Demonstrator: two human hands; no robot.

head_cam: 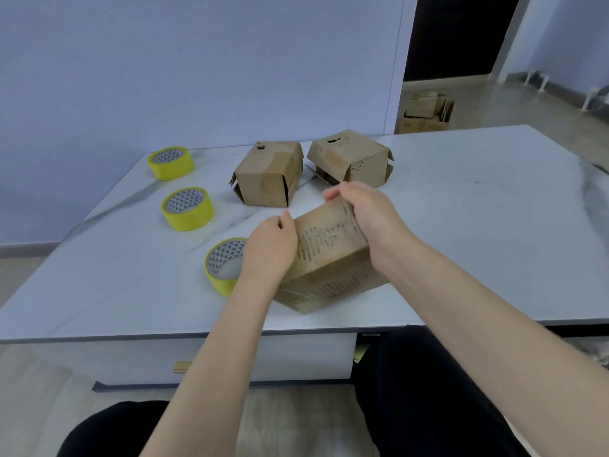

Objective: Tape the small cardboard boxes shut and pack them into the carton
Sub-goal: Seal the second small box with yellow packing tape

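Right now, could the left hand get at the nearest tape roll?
Probably yes. The roll lies right beside the left hand, partly behind its wrist, with nothing between them. But that hand grips the box and would have to let go first.

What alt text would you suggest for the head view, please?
The left hand and right hand grip a cardboard box at a pale table. Three yellow tape rolls lie left of it; two more boxes sit behind.

Three yellow round tape rolls [170,162] [188,208] [224,265], cores patterned in grey-and-white triangles; brown square cardboard boxes [268,173] [349,159] [329,255], dark dashed print; white stone tabletop [461,209], grey-veined.
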